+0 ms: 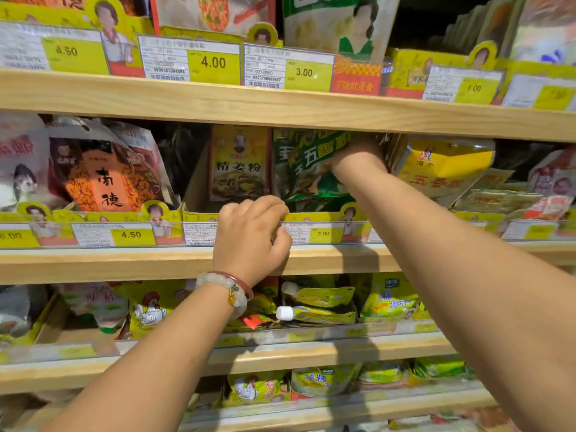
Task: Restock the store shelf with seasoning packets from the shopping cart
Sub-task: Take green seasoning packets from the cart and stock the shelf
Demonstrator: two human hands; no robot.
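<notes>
Left hand (252, 235): curled over the front lip of the yellow display tray (314, 217) at the shelf edge (124, 263) | Right hand (358, 160): reached behind green five-spice packets (308, 169) in that tray, fingers hidden, grip cannot be told.

The shelf boards (124, 263) across the frame look like pale, matt wood with a fine grain. The green seasoning packets (307, 169) at centre are glossy plastic film, and the yellow display tray (311, 217) below them looks like printed cardboard. At lower centre, the bracelet (226, 289) has smooth, translucent pale beads.
</notes>
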